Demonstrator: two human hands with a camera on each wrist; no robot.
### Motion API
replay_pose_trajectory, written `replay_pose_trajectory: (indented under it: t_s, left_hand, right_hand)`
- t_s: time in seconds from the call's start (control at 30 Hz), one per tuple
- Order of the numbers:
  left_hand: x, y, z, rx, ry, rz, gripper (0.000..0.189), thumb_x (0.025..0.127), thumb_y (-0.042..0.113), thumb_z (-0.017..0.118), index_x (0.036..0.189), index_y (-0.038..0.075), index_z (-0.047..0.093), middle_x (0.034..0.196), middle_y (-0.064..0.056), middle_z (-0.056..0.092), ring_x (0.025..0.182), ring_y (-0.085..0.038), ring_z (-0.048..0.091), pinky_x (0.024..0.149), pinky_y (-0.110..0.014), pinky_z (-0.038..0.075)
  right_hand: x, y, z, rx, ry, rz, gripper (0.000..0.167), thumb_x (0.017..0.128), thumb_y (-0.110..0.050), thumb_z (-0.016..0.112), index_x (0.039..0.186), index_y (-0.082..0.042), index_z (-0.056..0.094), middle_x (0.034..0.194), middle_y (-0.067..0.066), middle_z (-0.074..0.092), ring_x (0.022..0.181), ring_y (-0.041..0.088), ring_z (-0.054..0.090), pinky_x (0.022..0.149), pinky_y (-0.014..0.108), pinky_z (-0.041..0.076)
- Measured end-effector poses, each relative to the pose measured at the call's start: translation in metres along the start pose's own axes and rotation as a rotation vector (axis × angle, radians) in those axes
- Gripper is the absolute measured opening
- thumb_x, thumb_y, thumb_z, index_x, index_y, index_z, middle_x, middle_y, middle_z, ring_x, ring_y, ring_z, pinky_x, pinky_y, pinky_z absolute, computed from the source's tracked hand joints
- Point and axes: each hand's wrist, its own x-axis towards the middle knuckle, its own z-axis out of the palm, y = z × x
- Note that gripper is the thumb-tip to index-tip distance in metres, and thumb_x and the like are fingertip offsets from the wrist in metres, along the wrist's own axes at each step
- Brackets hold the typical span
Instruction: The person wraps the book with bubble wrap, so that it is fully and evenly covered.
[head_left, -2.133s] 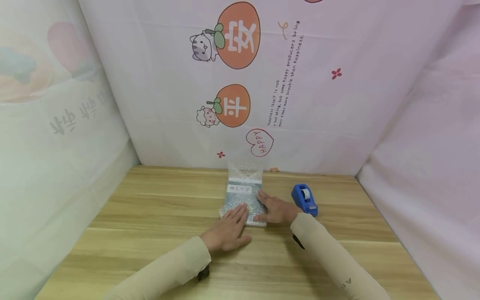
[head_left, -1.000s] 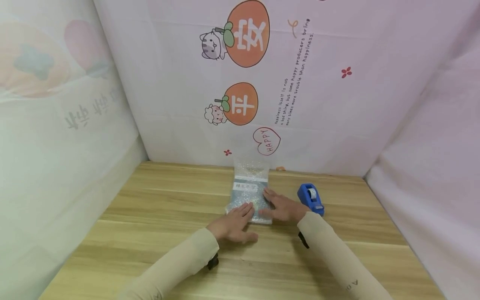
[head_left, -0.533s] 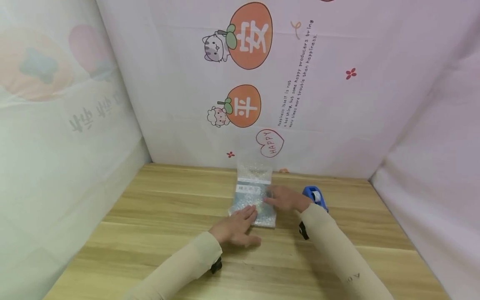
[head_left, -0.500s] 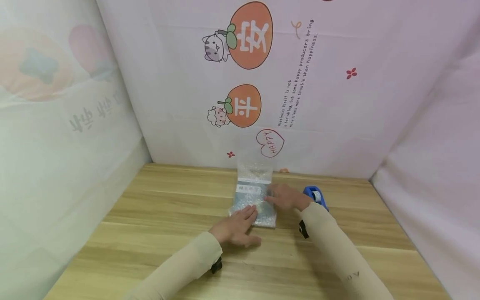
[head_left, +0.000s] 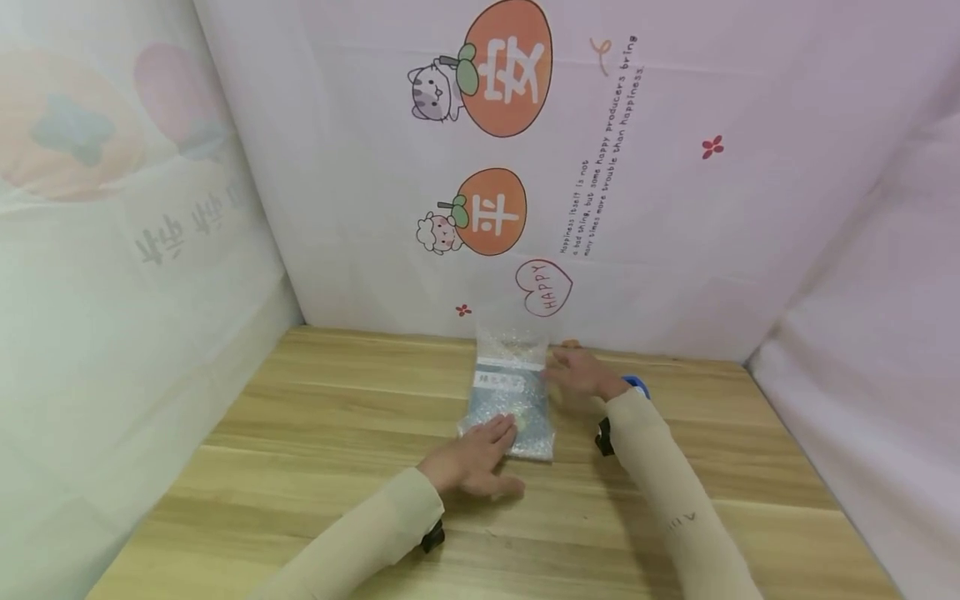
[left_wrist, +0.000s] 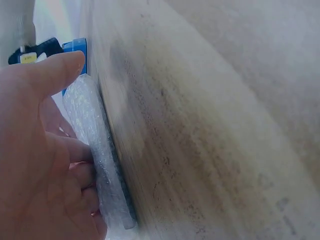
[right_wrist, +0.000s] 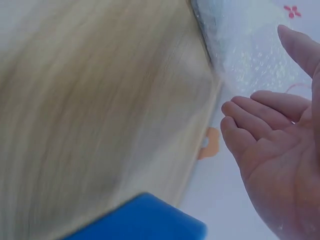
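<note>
Here's the packet, sheathed in bubble wrap, lying flat on the table with its far end up against the backdrop. The left hand rests over the packet's near part, fingers laid out rather than gripping, thumb off to the side; that looks like a steadying touch, keeping packet and wrap from sliding. And the right hand, loosely spread and grasping nothing, is at the packet's far right edge; contact there I can't tell. Right of the packet sits the blue tape dispenser, mostly blocked by the right sleeve. Beyond the packet, loose wrap runs to the backdrop, which leaves little room there.
</note>
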Motion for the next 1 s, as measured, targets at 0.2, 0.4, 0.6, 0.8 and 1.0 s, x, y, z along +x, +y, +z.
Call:
replay_pose_trajectory:
  t_s: [0.2,0.4,0.6,0.8,1.0]
  left_hand:
    - [0.0,-0.002,-0.001,0.012,-0.002,0.013,0.098,0.1,0.068,0.053,0.169,0.007,0.019,0.18,-0.008,0.009,0.168,-0.024,0.009,0.137,-0.041,0.015]
    - [0.0,-0.003,-0.001,0.014,-0.001,0.027,0.098,0.1,0.067,0.054,0.169,0.006,0.019,0.179,-0.008,0.009,0.167,-0.025,0.009,0.137,-0.04,0.015]
    - [-0.002,-0.005,-0.003,0.018,0.007,0.014,0.098,0.1,0.067,0.055,0.169,0.007,0.02,0.18,-0.007,0.009,0.167,-0.024,0.01,0.137,-0.039,0.015]
    - [-0.001,-0.005,-0.005,0.04,0.007,0.022,0.098,0.1,0.066,0.056,0.169,0.007,0.02,0.179,-0.008,0.01,0.167,-0.025,0.011,0.136,-0.039,0.015]
    - [0.0,-0.004,-0.004,0.042,0.007,0.023,0.098,0.099,0.067,0.056,0.169,0.007,0.022,0.179,-0.008,0.012,0.167,-0.024,0.012,0.136,-0.038,0.017]
  right_hand:
    - [0.018,0.015,0.001,0.091,0.069,0.04,0.065,0.109,-0.029,0.058,0.157,0.009,0.039,0.16,0.036,0.039,0.145,0.051,0.046,0.121,0.063,0.041]
    - [0.024,0.025,0.006,0.247,0.105,0.148,0.07,0.109,-0.03,0.058,0.161,0.008,0.031,0.166,0.032,0.036,0.152,0.049,0.039,0.128,0.06,0.032]
    - [0.033,0.022,0.015,0.628,0.153,0.18,0.068,0.108,-0.02,0.061,0.164,0.002,0.029,0.167,0.024,0.039,0.156,0.04,0.036,0.131,0.054,0.029]
    - [0.043,0.02,0.022,0.752,0.215,0.168,0.061,0.108,-0.007,0.056,0.16,0.012,0.031,0.163,0.033,0.039,0.152,0.041,0.042,0.127,0.049,0.038]
    - [0.049,0.021,0.026,0.881,0.188,0.194,0.067,0.109,-0.006,0.054,0.164,0.01,0.018,0.172,0.029,0.025,0.158,0.038,0.034,0.13,0.046,0.033]
